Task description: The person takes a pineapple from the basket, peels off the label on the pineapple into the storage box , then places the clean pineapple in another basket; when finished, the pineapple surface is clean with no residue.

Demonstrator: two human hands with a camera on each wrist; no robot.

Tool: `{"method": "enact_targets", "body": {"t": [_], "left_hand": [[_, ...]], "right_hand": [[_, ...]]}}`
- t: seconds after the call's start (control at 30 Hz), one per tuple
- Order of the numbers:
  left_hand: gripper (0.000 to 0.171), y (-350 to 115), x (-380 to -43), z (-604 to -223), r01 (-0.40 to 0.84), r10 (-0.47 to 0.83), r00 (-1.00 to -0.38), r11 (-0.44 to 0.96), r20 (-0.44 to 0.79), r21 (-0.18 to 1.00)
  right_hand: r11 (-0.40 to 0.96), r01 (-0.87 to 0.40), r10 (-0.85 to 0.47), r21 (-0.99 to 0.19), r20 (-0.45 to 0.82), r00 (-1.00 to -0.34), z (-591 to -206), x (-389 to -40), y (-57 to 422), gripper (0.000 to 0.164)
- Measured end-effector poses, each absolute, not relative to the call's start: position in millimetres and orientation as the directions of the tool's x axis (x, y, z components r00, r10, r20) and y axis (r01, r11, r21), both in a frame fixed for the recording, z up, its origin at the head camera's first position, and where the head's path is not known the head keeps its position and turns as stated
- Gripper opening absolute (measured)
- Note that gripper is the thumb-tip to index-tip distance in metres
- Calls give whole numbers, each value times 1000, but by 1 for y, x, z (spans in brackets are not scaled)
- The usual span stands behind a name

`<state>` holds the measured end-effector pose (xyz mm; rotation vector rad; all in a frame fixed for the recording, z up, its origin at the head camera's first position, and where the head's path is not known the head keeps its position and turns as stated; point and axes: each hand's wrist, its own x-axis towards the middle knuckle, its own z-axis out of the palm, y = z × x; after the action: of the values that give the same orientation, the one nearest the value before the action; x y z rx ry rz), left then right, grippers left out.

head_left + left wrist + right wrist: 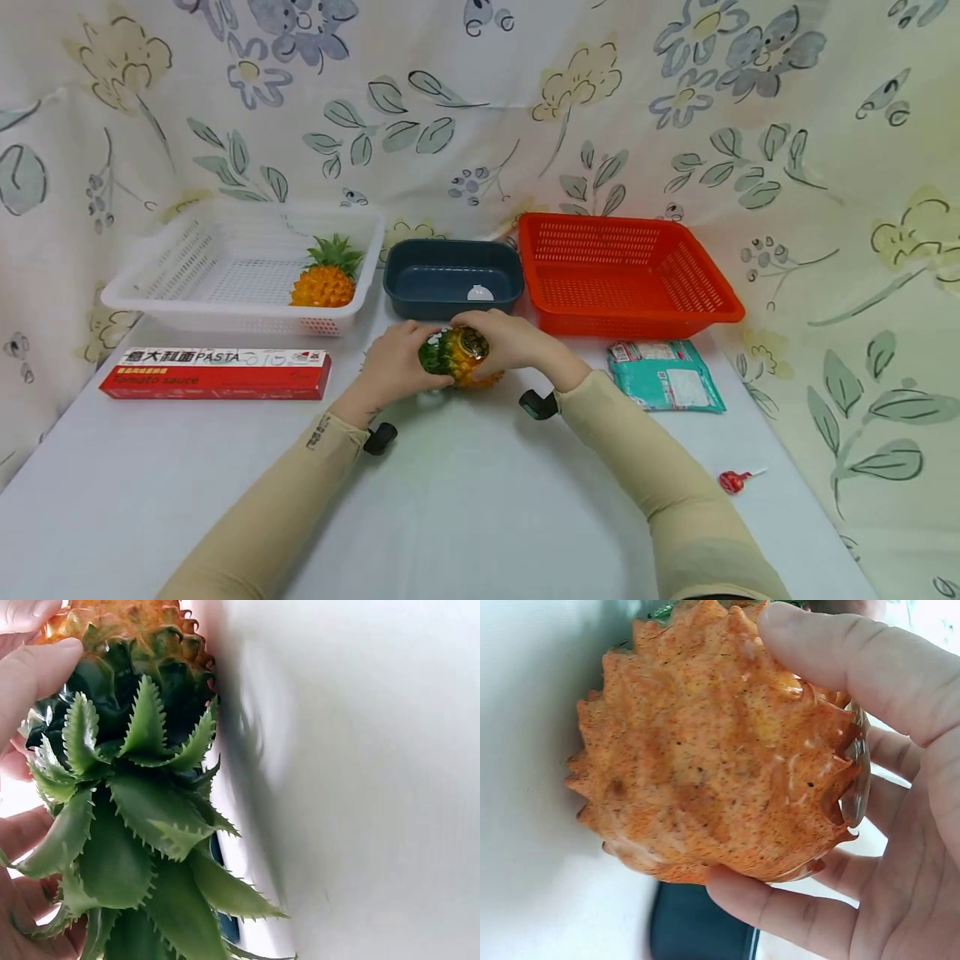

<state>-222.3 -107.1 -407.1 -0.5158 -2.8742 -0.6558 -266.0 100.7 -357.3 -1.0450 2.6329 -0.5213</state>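
Observation:
Between both hands, at the middle of the table, lies a toy-like pineapple (453, 354) on its side, with a spiky orange body and green toward the crown. My left hand (401, 358) grips its crown end; the toothed green leaves (142, 847) fill the left wrist view. My right hand (510, 342) holds the base end, thumb on one side and fingers round the other. In the right wrist view the orange base (712, 757) faces the camera. A clear shiny disc (860, 776) sits against its side near the right palm; what it is cannot be told.
Behind the hands stands a dark blue bin (453, 308) with a small white object (480, 293) inside. A white basket (225, 315) holding another pineapple (324, 285) is left, a red basket (637, 323) right. Around lie a pasta box (217, 373), teal packet (663, 375) and lollipop (732, 482).

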Motion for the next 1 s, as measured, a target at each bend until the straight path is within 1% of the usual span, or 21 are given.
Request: {"method": "enact_targets", "body": {"t": [0.23,0.37,0.47,0.6,0.7,0.83,1.0], "left_hand": [[74,-120,-226,-405,371,300,-927,813,224,448],[73,-123,-229,-404,372,301,-927,814,224,446],[74,-125,-230,-405,369,301,-928,828,222,422],[76,-127,-232,-405,359,296,-932,834,209,420],[76,-127,-233,-404,353,289,-934,831,208,430],[76,-129,-235,-403,345,278,-937,835,211,429],[76,-130,-237,-403,343,279,-938,836,207,428]], "right_hand": [[654,-621,-711,-432,-71,-700,-360,-270,92,72],[644,-622,-715,-446,-60,-697,-361,-275,88,71],[655,-608,-700,-447,-58,-711,-360,-279,86,61],[699,-591,-660,-402,-45,-750,-352,-284,82,40],[733,-584,-633,-349,-35,-774,-345,-288,77,31],[754,-584,-621,-301,-35,-783,-339,-292,71,27],[768,-587,-620,-256,-66,-782,-338,-296,66,28]]}}
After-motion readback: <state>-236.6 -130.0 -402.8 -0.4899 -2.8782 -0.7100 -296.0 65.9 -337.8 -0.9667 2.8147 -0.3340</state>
